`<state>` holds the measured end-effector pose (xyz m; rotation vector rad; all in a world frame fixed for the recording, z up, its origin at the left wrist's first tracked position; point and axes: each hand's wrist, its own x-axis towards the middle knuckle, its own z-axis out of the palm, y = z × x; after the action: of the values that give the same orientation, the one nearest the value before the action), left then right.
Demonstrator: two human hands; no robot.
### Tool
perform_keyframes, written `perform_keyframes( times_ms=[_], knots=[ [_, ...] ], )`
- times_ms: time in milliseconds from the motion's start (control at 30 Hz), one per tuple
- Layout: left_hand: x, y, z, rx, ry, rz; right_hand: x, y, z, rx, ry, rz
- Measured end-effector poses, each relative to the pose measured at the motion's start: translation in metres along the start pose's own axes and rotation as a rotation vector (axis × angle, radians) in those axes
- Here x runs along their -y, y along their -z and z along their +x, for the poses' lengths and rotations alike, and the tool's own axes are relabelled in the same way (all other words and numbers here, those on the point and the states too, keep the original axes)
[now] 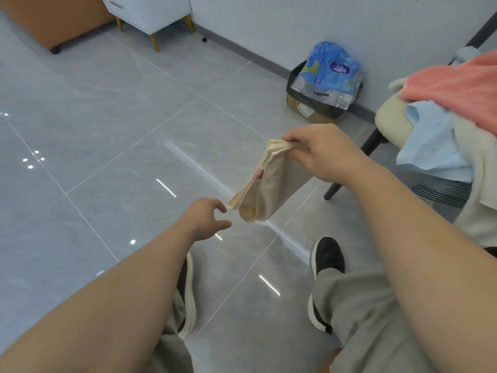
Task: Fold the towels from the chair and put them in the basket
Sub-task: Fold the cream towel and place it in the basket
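My right hand (320, 154) pinches the top edge of a cream towel (269, 181), thumb under and fingers curled over its stacked layers. The soft, flat-woven cloth is folded into a narrow strip and hangs slanting down and left from my grip, a small red label (259, 173) on its edge. Just beside its rounded lower end, my left hand (207, 219) holds nothing, fingers loosely spread. Right of my grip, the chair (390, 119) has a padded beige seat on dark slanted legs, heaped with a fluffy pink towel (457, 84), a thin light blue towel (430, 141) and a thick white towel (481, 184). Glossy grey floor tiles (121, 157) lie beneath.
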<state>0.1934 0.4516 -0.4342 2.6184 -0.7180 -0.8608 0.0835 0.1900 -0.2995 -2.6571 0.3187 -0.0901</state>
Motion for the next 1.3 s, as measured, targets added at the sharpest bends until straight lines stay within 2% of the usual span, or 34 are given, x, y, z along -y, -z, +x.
perform_keyframes(
  times_ms=[100, 333, 467, 633, 700, 833, 967, 1033, 1167, 1300],
  knots=[
    [-0.003, -0.009, -0.001, 0.003, -0.032, 0.01, -0.003, 0.004, -0.002, -0.035, 0.016, 0.046],
    [-0.01, -0.014, 0.007, -0.14, 0.004, -0.018, -0.005, 0.012, -0.005, -0.082, 0.045, 0.134],
    [-0.013, -0.018, 0.012, -0.073, -0.023, 0.045, -0.008, 0.014, -0.006, -0.084, 0.035, 0.19],
    [-0.009, -0.022, 0.014, 0.038, 0.102, 0.128, -0.018, 0.019, -0.011, -0.11, -0.017, 0.216],
    [-0.004, -0.021, 0.014, 0.024, 0.181, 0.014, -0.027, 0.022, -0.013, -0.121, -0.062, 0.202],
    [-0.011, -0.016, 0.009, -0.028, 0.311, -0.493, -0.036, 0.022, -0.017, -0.12, -0.102, 0.193],
    [-0.024, -0.015, 0.003, 0.164, 0.387, -0.844, -0.028, 0.019, -0.017, -0.102, -0.077, 0.203],
    [-0.027, -0.02, 0.002, 0.242, 0.373, -0.877, -0.023, 0.017, -0.014, -0.118, -0.059, 0.194],
    [-0.034, -0.035, -0.001, 0.323, 0.307, -0.761, -0.017, 0.015, -0.011, -0.173, -0.022, 0.181],
    [-0.041, -0.048, -0.005, 0.417, 0.261, -0.745, -0.013, 0.015, -0.011, -0.241, 0.023, 0.12]
  ],
)
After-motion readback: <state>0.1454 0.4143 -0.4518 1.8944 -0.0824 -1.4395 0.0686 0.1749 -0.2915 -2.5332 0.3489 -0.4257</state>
